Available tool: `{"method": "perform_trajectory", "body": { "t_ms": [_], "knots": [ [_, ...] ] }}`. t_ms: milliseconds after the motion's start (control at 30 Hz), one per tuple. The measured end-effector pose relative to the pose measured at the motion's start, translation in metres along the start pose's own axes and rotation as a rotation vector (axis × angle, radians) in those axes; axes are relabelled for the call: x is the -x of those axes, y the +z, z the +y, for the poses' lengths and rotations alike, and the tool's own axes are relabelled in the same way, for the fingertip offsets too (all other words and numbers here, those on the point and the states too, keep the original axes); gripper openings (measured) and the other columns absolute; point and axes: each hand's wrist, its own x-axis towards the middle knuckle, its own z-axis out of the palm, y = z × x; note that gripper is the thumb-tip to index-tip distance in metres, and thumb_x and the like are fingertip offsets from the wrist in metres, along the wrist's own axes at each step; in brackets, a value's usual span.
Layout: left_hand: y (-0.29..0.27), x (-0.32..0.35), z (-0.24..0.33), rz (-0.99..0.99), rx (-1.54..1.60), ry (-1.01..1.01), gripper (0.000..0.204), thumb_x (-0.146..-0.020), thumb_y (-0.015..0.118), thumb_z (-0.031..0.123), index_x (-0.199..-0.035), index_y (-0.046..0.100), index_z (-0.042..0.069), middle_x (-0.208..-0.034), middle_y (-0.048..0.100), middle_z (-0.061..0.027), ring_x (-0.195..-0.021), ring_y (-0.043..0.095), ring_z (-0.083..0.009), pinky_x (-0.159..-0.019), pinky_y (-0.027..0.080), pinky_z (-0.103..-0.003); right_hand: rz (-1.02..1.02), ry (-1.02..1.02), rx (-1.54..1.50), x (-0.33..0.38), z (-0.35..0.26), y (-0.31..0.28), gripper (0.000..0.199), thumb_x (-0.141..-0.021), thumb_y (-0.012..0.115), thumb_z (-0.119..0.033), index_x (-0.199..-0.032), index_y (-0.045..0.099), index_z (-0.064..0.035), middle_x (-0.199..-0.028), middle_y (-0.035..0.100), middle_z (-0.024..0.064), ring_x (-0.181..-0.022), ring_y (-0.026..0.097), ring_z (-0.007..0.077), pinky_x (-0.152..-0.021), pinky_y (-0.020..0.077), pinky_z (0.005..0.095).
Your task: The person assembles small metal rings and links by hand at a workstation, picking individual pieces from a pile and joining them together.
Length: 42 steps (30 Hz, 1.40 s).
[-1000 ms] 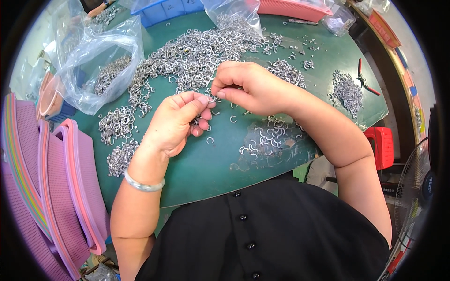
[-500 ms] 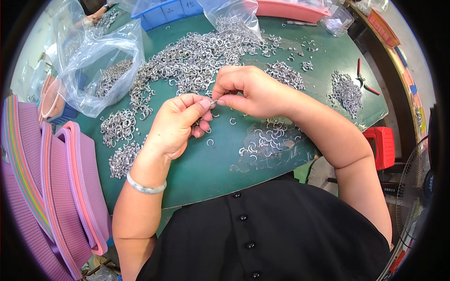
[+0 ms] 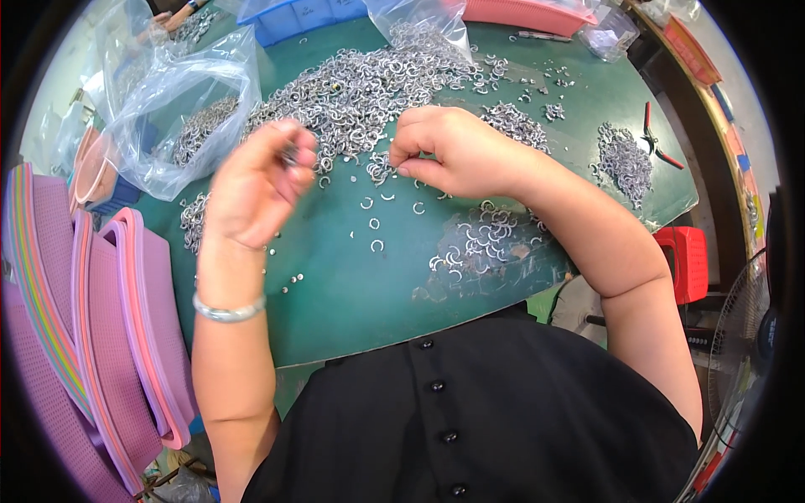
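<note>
My left hand (image 3: 260, 189), with a pale bangle (image 3: 228, 308) at its wrist, is raised over the left of the table and smeared by motion. Its fingers curl around small grey metal pieces (image 3: 290, 156). My right hand (image 3: 457, 155) is closed in a pinch by a small cluster of metal rings (image 3: 379, 168); anything between the fingertips is too small to make out. Behind both hands spreads a large heap of open silver rings (image 3: 352, 92). A few loose C-shaped rings (image 3: 377, 246) lie in front of my right hand.
Smaller ring piles sit right of my hand (image 3: 516, 126), nearer me (image 3: 486, 239) and far right (image 3: 625, 163), beside red-handled pliers (image 3: 650, 138). A clear bag (image 3: 176, 159) stands left, above purple baskets (image 3: 151, 318). Blue (image 3: 293, 21) and pink bins (image 3: 528, 15) line the back. Another person's hand (image 3: 180, 17) shows far left.
My left hand has parted from the right hand and swung left and away from me. The right hand has stayed nearly in place, still pinched.
</note>
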Motion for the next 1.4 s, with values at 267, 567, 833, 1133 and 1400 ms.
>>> {"method": "perform_trajectory", "body": {
  "t_ms": [267,567,833,1133,1400],
  "knots": [
    [-0.091,-0.026,0.098,0.539,-0.395,0.486,0.012,-0.086,0.056,0.007,-0.092,0.054,-0.003,-0.081,0.058,-0.0086,-0.072,0.057,-0.0151,-0.060,0.048,-0.021,-0.142,-0.006,0.123,0.001,-0.006,0.008,0.006,-0.073,0.063,-0.009,-0.076,0.062,-0.0041,-0.076,0.056,0.0069,-0.079,0.056,0.0275,-0.069,0.0464,0.0363],
    [-0.148,-0.052,0.097,0.913,-1.423,0.487,0.022,-0.078,0.059,0.021,-0.090,0.066,0.003,-0.083,0.066,-0.0067,-0.075,0.060,-0.0158,-0.071,0.046,-0.029,-0.114,-0.051,0.141,0.000,-0.005,0.019,0.006,-0.071,0.063,-0.007,-0.075,0.061,-0.0036,-0.076,0.055,0.0066,-0.077,0.056,0.0257,-0.067,0.0463,0.0355],
    [-0.135,-0.045,0.086,0.830,-1.431,0.498,0.024,-0.081,0.059,0.019,-0.097,0.066,0.003,-0.089,0.067,-0.0080,-0.081,0.062,-0.0159,-0.076,0.046,-0.028,-0.144,0.162,-0.274,-0.003,-0.005,0.007,0.005,-0.074,0.061,-0.005,-0.077,0.060,-0.0005,-0.076,0.057,0.0061,-0.067,0.055,0.0161,-0.061,0.0448,0.0277],
    [-0.097,-0.029,0.070,0.807,-1.388,0.596,0.024,-0.081,0.059,0.019,-0.096,0.065,0.001,-0.088,0.066,-0.0075,-0.078,0.059,-0.0138,-0.075,0.045,-0.027,-0.213,0.257,-0.514,-0.002,-0.006,-0.006,0.004,-0.078,0.062,-0.003,-0.079,0.061,0.0008,-0.079,0.054,0.0007,-0.067,0.048,0.0069,-0.061,0.0407,0.0219],
    [-0.016,-0.013,0.013,0.407,-1.051,0.586,0.016,-0.084,0.059,0.013,-0.094,0.065,0.002,-0.078,0.060,0.0021,-0.071,0.051,-0.0055,-0.065,0.042,-0.021,-0.196,0.251,-0.579,0.001,-0.004,-0.016,0.003,-0.078,0.061,-0.003,-0.080,0.060,0.0000,-0.080,0.055,0.0002,-0.069,0.048,0.0061,-0.062,0.0407,0.0216]
  ]
}}
